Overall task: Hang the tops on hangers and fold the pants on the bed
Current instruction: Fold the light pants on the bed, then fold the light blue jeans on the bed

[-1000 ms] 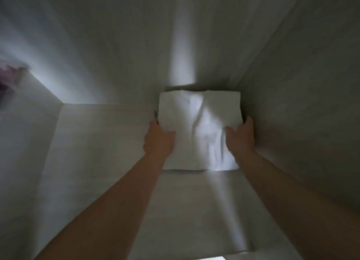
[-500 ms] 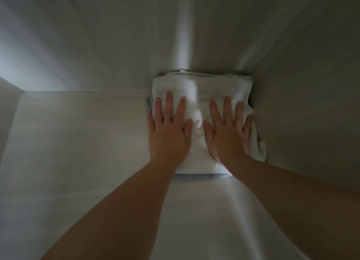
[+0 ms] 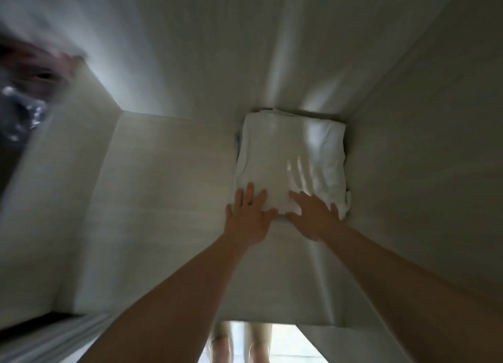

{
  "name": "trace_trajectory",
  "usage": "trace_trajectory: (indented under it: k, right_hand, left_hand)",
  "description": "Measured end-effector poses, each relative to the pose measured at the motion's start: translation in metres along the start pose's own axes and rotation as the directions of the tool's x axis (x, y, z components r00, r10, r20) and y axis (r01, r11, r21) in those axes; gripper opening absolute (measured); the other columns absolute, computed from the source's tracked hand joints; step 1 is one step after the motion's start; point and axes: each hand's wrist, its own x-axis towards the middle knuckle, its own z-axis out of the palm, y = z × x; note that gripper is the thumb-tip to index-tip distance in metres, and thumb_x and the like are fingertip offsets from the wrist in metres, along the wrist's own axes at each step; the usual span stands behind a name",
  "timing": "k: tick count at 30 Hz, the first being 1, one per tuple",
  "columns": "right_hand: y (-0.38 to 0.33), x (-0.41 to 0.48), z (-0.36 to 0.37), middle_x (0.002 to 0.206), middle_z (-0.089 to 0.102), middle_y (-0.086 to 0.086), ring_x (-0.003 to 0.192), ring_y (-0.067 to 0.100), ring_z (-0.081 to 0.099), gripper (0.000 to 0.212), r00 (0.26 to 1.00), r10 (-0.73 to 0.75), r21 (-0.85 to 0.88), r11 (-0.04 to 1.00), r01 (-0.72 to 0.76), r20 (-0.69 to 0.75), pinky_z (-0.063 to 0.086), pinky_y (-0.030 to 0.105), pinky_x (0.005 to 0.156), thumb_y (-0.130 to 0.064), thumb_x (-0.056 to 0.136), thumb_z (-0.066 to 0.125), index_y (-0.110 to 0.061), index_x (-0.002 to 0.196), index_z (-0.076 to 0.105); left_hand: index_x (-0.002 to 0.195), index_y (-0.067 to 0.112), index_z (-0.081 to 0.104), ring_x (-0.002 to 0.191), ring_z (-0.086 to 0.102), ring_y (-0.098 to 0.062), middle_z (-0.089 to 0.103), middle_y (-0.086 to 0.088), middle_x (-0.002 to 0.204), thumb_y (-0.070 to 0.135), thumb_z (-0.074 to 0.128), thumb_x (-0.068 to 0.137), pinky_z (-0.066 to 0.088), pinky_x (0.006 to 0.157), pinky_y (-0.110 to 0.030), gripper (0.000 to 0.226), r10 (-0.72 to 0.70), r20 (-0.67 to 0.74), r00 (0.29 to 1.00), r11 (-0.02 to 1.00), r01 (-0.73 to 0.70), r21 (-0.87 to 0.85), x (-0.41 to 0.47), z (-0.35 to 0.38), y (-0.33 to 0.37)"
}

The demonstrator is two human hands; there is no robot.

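— Where's the folded white garment (image 3: 291, 156)?
— I see it in the far right corner of the shelf (image 3: 168, 199).
— And the hands?
— My left hand (image 3: 249, 217) and right hand (image 3: 313, 218) lie flat, fingers spread, on its near edge.

Pulled back from the middle of the folded white cloth (image 3: 291, 156) to its near edge: left hand (image 3: 249, 217) and right hand (image 3: 313, 217). Now touching it with just the fingertips, fingers spread wide. Now seen further right in the frame, that cloth. Newly showing at upper left, blurry dark clothes (image 3: 24, 90). Newly showing at the bottom, bare legs (image 3: 242, 341) over bright floor.
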Motion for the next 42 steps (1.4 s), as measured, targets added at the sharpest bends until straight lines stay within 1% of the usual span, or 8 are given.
trace_trajectory:
  k: [4,10,18,21,29,34,38,42]
  right_hand:
    - [-0.024,-0.086,0.021,0.165,0.026,-0.003,0.152,0.021,0.022,0.062,0.984,-0.084,0.133,0.985,0.105,-0.154,0.02,0.05,0.121,-0.048,0.103,0.046,-0.031,0.158,0.025]
    - [-0.046,-0.191,0.035,0.139,0.061,-0.002,0.127,0.014,0.056,0.042,0.928,-0.161,0.512,0.796,0.323,-0.335,0.038,0.02,0.101,-0.022,0.098,0.063,-0.018,0.14,0.058]
    - [-0.047,-0.268,0.049,0.11,0.071,-0.013,0.104,-0.004,0.063,0.027,0.823,-0.42,0.5,0.655,0.566,-0.382,0.049,0.022,0.091,-0.017,0.098,0.062,-0.025,0.123,0.068]
    - [-0.042,-0.291,0.055,0.108,0.072,-0.021,0.102,-0.012,0.061,0.022,0.774,-0.543,0.495,0.6,0.628,-0.324,0.043,0.005,0.082,-0.026,0.1,0.061,-0.031,0.119,0.068]
    - [-0.034,-0.351,0.096,0.106,0.071,-0.02,0.101,-0.009,0.062,0.023,0.62,-0.77,0.479,0.493,0.727,-0.15,0.044,0.008,0.081,-0.033,0.101,0.057,-0.034,0.122,0.066]
    - [-0.043,-0.396,0.132,0.11,0.068,-0.022,0.105,-0.015,0.059,0.026,0.463,-0.886,0.45,0.417,0.789,0.01,0.043,0.006,0.084,-0.026,0.101,0.059,-0.032,0.126,0.061]
    - [-0.064,-0.427,0.154,0.112,0.067,-0.022,0.111,-0.006,0.06,0.032,0.354,-0.929,0.412,0.367,0.834,0.11,0.048,0.025,0.099,-0.028,0.097,0.062,-0.037,0.127,0.056]
    - [-0.087,-0.45,0.175,0.14,0.051,-0.022,0.129,-0.002,0.048,0.061,0.266,-0.94,0.353,0.329,0.876,0.215,0.039,0.018,0.098,-0.046,0.089,0.063,-0.046,0.143,0.036]
  left_hand:
    - [0.159,0.022,0.032,0.154,0.02,-0.018,0.024,-0.005,0.167,0.049,0.041,0.106,0.018,0.124,-0.035,0.06,-0.11,0.086,0.99,0.934,0.133,-0.33,-0.096,0.002,-0.012]
    - [0.151,0.02,0.045,0.139,0.047,-0.021,0.049,-0.005,0.153,0.043,0.049,0.105,0.032,0.116,-0.029,0.052,-0.204,-0.083,0.975,0.821,0.125,-0.557,-0.226,-0.003,-0.012]
    - [0.141,0.021,0.055,0.129,0.054,-0.02,0.058,-0.005,0.141,0.041,0.053,0.103,0.041,0.108,-0.031,0.043,-0.243,-0.337,0.91,0.874,0.054,-0.484,-0.329,0.005,0.003]
    - [0.14,0.026,0.055,0.118,0.057,-0.016,0.059,-0.001,0.137,0.042,0.052,0.103,0.042,0.1,-0.029,0.041,-0.324,-0.427,0.844,0.876,0.097,-0.473,-0.37,0.012,0.012]
    - [0.13,0.027,0.062,0.112,0.054,-0.009,0.057,0.012,0.13,0.03,0.059,0.099,0.039,0.098,-0.02,0.031,-0.458,-0.689,0.561,0.866,0.105,-0.49,-0.5,0.075,0.055]
    - [0.118,0.021,0.07,0.127,0.053,-0.023,0.062,0.004,0.129,0.016,0.072,0.089,0.046,0.104,-0.046,0.029,-0.479,-0.826,0.297,0.87,0.284,-0.403,-0.573,0.109,0.07]
    - [0.123,0.027,0.064,0.141,0.036,-0.029,0.051,0.004,0.143,0.021,0.076,0.083,0.033,0.111,-0.052,0.042,-0.602,-0.797,0.046,0.688,0.535,-0.489,-0.628,0.129,0.065]
    - [0.139,0.033,0.047,0.147,0.021,-0.029,0.029,0.005,0.158,0.031,0.072,0.085,0.024,0.116,-0.054,0.059,-0.801,-0.557,-0.218,0.378,0.538,-0.754,-0.676,0.151,0.05]
